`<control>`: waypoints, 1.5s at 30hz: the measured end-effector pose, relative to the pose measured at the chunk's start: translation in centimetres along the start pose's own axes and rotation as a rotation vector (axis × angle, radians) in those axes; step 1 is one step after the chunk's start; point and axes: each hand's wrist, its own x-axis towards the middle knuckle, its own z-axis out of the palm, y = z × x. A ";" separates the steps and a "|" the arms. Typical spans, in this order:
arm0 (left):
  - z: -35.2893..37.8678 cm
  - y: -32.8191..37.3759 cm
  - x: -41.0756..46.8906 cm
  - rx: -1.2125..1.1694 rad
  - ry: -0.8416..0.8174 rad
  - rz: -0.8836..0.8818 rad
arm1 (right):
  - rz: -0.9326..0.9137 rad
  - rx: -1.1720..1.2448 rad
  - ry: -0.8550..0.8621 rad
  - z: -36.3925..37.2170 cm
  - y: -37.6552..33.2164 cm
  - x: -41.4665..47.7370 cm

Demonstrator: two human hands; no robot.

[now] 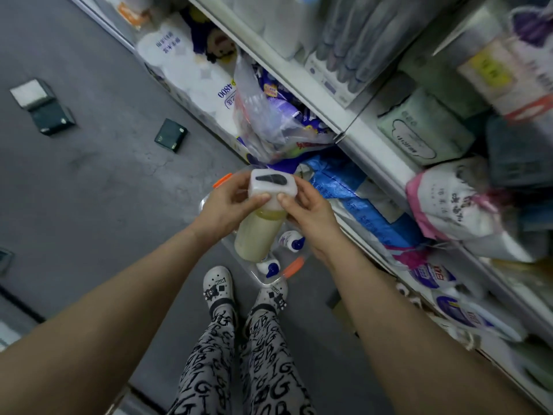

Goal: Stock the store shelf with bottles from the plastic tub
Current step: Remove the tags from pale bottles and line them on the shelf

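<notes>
The left hand [227,202] and right hand [308,211] pinch the bottle [257,235] by its white cap [273,182], body hanging down over the tub [269,281], the shelf [368,145] nearer the right hand

Translucent plastic bottle [258,235]; clear plastic tub [263,278]; matt floor [89,175].

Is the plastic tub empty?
No: two small blue-capped bottles lie in the tub, under the big bottle being held.

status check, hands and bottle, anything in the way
Left hand and right hand both grip the bottle at its cap. Bottle above the tub, not yet shelved. Shelf crowded with bags.
</notes>
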 end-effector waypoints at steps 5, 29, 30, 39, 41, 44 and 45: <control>0.1 5.4 -2.8 0.020 -0.025 -0.002 | -0.062 0.038 0.060 0.7 -3.1 -4.9; 2.5 25.6 -12.8 0.003 -0.325 0.064 | -0.246 0.037 0.192 -2.2 -15.3 -21.4; 2.8 26.2 -12.8 0.004 -0.319 0.076 | -0.255 0.037 0.194 -2.3 -15.8 -21.7; 5.0 34.1 -12.7 0.021 -0.379 0.230 | -0.425 0.067 0.284 -4.3 -22.1 -25.7; 5.5 35.8 -12.8 0.033 -0.391 0.278 | -0.463 0.066 0.313 -4.3 -23.5 -27.0; 6.0 38.4 -12.9 0.038 -0.409 0.333 | -0.514 0.059 0.343 -4.8 -25.4 -28.4; 6.2 39.2 -13.0 0.043 -0.415 0.352 | -0.536 0.061 0.354 -5.0 -26.0 -28.7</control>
